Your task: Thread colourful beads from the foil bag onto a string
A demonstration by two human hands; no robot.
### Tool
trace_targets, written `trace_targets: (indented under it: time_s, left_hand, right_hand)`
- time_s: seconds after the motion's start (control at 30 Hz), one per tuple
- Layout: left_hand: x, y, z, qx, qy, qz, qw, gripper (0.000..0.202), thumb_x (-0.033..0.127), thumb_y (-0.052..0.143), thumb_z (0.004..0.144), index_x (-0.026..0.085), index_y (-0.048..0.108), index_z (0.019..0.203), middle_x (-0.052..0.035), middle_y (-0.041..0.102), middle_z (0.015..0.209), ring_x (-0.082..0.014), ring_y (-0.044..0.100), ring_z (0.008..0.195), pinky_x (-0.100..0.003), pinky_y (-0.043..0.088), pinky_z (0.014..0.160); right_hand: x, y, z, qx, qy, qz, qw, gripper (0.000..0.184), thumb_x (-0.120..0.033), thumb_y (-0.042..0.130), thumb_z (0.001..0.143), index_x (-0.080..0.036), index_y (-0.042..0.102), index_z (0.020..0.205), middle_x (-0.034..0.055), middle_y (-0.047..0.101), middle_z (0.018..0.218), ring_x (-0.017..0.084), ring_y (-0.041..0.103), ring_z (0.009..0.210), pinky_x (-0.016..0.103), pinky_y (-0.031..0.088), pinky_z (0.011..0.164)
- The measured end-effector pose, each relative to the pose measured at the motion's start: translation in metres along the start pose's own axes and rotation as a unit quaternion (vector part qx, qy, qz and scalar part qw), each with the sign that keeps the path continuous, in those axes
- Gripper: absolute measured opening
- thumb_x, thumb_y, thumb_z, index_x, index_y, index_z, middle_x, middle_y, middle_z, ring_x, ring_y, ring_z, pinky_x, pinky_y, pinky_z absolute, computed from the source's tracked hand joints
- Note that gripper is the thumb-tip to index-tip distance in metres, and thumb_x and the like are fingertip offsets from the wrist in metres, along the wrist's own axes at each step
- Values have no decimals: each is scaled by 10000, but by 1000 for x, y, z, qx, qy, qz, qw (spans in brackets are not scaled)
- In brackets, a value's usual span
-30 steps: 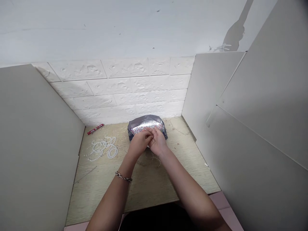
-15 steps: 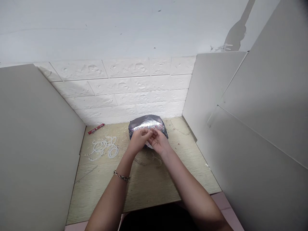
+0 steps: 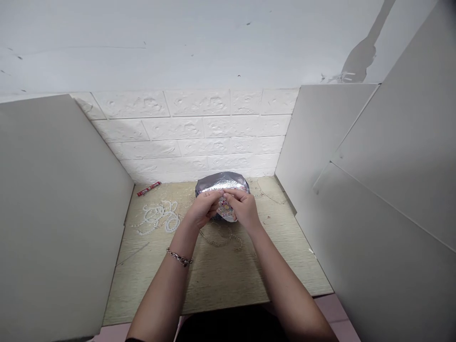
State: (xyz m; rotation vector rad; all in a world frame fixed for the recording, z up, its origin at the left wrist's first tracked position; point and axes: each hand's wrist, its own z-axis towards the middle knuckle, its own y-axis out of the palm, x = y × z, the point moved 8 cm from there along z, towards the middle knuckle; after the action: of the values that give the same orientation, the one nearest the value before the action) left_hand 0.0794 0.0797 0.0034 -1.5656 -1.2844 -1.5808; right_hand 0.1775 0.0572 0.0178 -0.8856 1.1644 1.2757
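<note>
A silvery foil bag (image 3: pixel 223 180) stands open toward me near the back of the table, with small colourful beads (image 3: pixel 225 209) showing inside it. Just in front of and above the bag, my left hand (image 3: pixel 206 206) and my right hand (image 3: pixel 244 206) meet at the fingertips. Both are closed in a pinch; whatever is between the fingers is too small to make out. A thin beaded strand (image 3: pixel 221 242) lies on the wood below my hands. Left of them rests a heap of white bead strings (image 3: pixel 162 217).
The wooden table (image 3: pixel 221 285) is boxed in by a left panel (image 3: pixel 71 213), a right panel (image 3: pixel 374 228) and a white brick-pattern wall (image 3: pixel 192 128). A red strip (image 3: pixel 148 188) lies at the back left. A thin needle-like rod (image 3: pixel 133 253) lies at the left edge.
My right hand has turned from palm-up with curled fingers to a pinch meeting my left fingertips. More beads in the bag now show between my hands. The camera view has shifted slightly.
</note>
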Motion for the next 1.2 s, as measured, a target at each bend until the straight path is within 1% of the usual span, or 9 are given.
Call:
trace_targets:
  time_s: [0.13,0.23,0.33,0.43,0.53,0.67,1.03,1.1,1.2]
  left_hand:
    - [-2,1,-1,-15,-13,-3,1000,298,377,591,626,157,390,617,100,166,434,-6,107,350,-141,59,321]
    - [-1,4,-2,-28,-18,-20,999,292,379,594,628,156,408,652,102,162,432,-7,103,352,-137,60,318]
    - [0,5,-3,-33,-19,-22,999,292,383,586,639,156,404,656,102,158,432,-9,98,357,-139,57,321]
    - [1,5,-3,-34,-11,-16,999,300,387,582,642,154,394,629,98,163,433,-10,103,358,-149,52,327]
    - [1,4,-2,-29,2,-5,1000,327,386,584,638,156,360,572,94,169,426,-10,106,357,-164,49,333]
    - [0,2,-1,-18,12,16,1000,359,401,579,634,160,334,534,90,173,412,-12,102,351,-185,34,340]
    - [2,7,-2,-39,23,5,999,337,386,560,651,159,339,535,89,179,418,-13,111,351,-178,45,337]
    - [3,7,-3,-34,28,11,999,311,398,548,655,150,389,556,87,177,428,-14,115,353,-173,52,338]
    - [7,6,-4,-11,31,13,999,280,412,513,667,132,499,667,85,151,460,-20,124,356,-167,65,340]
  right_hand:
    - [-2,-1,0,-10,8,24,1000,187,-267,567,636,-182,660,775,-74,426,359,35,303,252,165,262,237]
    - [-2,-1,0,-12,20,38,999,176,-283,557,647,-180,649,757,-61,483,408,36,318,250,171,252,236]
    - [-4,-1,-2,-6,13,28,1000,176,-307,549,655,-186,636,747,-59,484,432,39,320,254,178,241,245]
    - [-10,-3,-4,4,-25,-10,1000,166,-307,546,659,-195,637,740,-65,433,405,42,302,285,183,241,286]
    - [-19,-6,-6,25,-90,-61,994,133,-275,556,654,-211,646,728,-68,388,394,50,286,347,190,249,363]
    - [-25,-5,-8,29,-139,-103,984,106,-238,554,655,-237,644,711,-55,440,457,70,306,424,204,274,458]
    - [-26,-5,-10,39,-144,-149,977,133,-272,514,686,-228,616,759,-53,416,479,69,277,433,215,276,486]
    - [-26,-5,-10,42,-140,-169,975,135,-280,503,695,-226,608,759,-56,391,468,66,276,433,213,272,482]
    - [-26,-7,-10,50,-136,-178,973,143,-299,500,699,-217,604,754,-62,318,440,63,259,420,211,247,452]
